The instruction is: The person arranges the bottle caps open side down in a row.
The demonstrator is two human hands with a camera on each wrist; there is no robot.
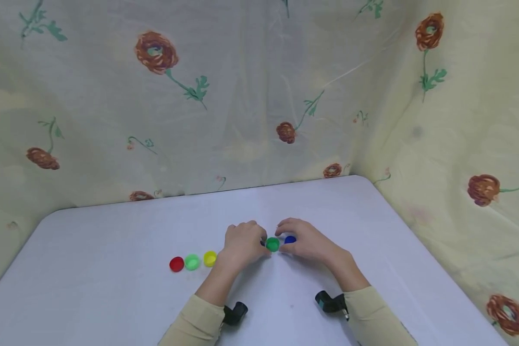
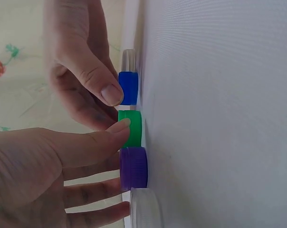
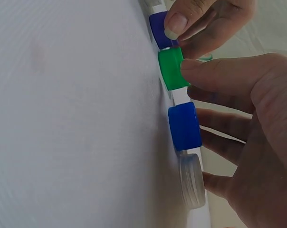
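Observation:
A green bottle cap (image 1: pixel 273 244) stands between my two hands, in a row with a purple cap (image 2: pixel 134 168) on its left and a blue cap (image 3: pixel 185 126) on its right. Clear caps stand beyond both, one past the purple (image 2: pixel 146 209), one past the blue (image 3: pixel 191 181). My left hand (image 1: pixel 246 242) arches over the purple and green caps, its thumb tip in front of them. The right hand (image 1: pixel 309 240) curves around the blue cap, thumb and forefinger spread apart toward the green one. Head view hides most of the purple cap behind my left fingers.
To the left on the white table (image 1: pixel 112 298) lie a red cap (image 1: pixel 177 264), a light green cap (image 1: pixel 192 262) and a yellow cap (image 1: pixel 210 259). A flowered cloth (image 1: pixel 242 96) hangs behind the table and along its right side.

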